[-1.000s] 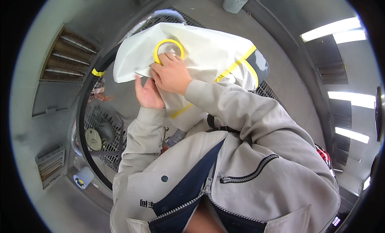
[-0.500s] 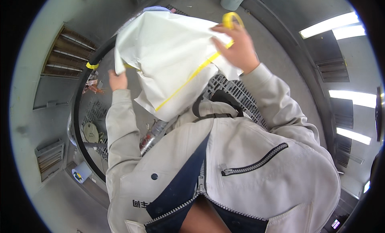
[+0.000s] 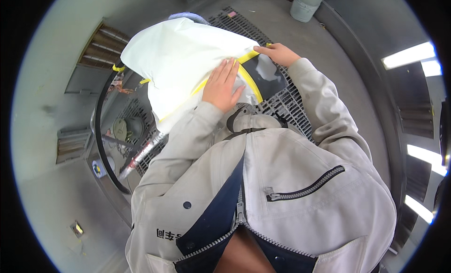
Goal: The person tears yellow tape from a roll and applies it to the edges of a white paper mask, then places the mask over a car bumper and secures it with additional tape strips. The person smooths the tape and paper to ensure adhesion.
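White masking paper (image 3: 174, 52) is spread over a dark panel (image 3: 263, 80), whose uncovered end has a pale grey patch. Yellow tape (image 3: 256, 87) runs along the paper's lower edge and in a curved strip beside the bare panel. My left hand (image 3: 223, 87) presses flat on the paper and tape, its fingers stretched out. At the paper's right corner, my right hand (image 3: 282, 53) has its fingertips on the tape line. A bit of yellow shows behind those fingers, from the tape they hold; the roll is mostly hidden.
Floor grating (image 3: 298, 111) lies under the panel. A black hose (image 3: 99, 127) with a yellow band curves down the left. Also there are a foil-wrapped bar (image 3: 143, 153) and a round-lidded container (image 3: 120, 130). A grey bucket (image 3: 306, 5) stands at the far right.
My left hand has come from the paper's left edge onto its taped lower edge. My right hand has lowered to the corner. The paper lies flatter, and the dark panel end now shows.
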The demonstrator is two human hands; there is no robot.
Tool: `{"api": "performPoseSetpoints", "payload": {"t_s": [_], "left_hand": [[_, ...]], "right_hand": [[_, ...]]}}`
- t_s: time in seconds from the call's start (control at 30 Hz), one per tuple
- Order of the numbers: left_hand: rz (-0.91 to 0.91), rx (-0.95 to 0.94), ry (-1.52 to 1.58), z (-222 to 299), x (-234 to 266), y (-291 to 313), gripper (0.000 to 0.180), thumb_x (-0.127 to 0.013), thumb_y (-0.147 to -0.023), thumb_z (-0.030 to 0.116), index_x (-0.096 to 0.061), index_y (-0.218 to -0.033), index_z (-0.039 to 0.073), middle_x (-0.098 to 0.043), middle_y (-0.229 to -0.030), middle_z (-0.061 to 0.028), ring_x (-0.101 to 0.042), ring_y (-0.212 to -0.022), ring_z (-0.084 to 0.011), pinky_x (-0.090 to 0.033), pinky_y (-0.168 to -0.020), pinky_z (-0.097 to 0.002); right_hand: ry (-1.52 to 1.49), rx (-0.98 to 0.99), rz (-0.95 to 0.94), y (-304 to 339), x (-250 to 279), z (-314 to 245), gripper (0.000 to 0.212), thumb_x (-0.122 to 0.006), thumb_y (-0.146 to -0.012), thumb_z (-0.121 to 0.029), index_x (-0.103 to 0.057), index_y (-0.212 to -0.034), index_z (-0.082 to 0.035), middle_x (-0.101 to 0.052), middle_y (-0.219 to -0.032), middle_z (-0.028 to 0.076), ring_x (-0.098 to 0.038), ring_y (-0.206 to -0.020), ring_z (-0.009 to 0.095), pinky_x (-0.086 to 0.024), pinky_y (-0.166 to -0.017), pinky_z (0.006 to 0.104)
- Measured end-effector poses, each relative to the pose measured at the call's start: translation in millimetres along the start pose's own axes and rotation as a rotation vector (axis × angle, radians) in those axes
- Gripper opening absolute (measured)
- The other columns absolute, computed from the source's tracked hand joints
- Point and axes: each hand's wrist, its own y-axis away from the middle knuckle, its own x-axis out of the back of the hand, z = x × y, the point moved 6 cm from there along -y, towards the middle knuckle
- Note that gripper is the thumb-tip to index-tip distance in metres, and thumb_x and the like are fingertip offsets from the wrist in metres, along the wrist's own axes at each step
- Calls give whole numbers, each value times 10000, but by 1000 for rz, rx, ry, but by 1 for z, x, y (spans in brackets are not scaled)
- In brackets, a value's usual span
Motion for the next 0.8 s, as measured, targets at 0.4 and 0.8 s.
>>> {"api": "performPoseSetpoints", "payload": {"t_s": [0.4,0.8], "left_hand": [[-13,362,-322,-29,-20,88,859,-722,-1008,445,-396,-1682,24,-427,-1721,-216,-391,-1597,-420,-325,-1300,-564],[59,825,-519,-92,41,226,784,-764,-974,558,-564,-1551,64,-573,-1577,-198,-477,-1530,-408,-306,-1284,-644]], "right_hand": [[-295,36,-2,-22,-39,2,764,-798,-938,-595,-770,-1326,62,-803,-1219,222,-782,-1091,312,-583,-996,403],[-339,383,434,-6,19,35,515,-797,-1003,-292,-703,-1411,8,-781,-1146,139,-717,-983,194,-572,-907,340]]}}
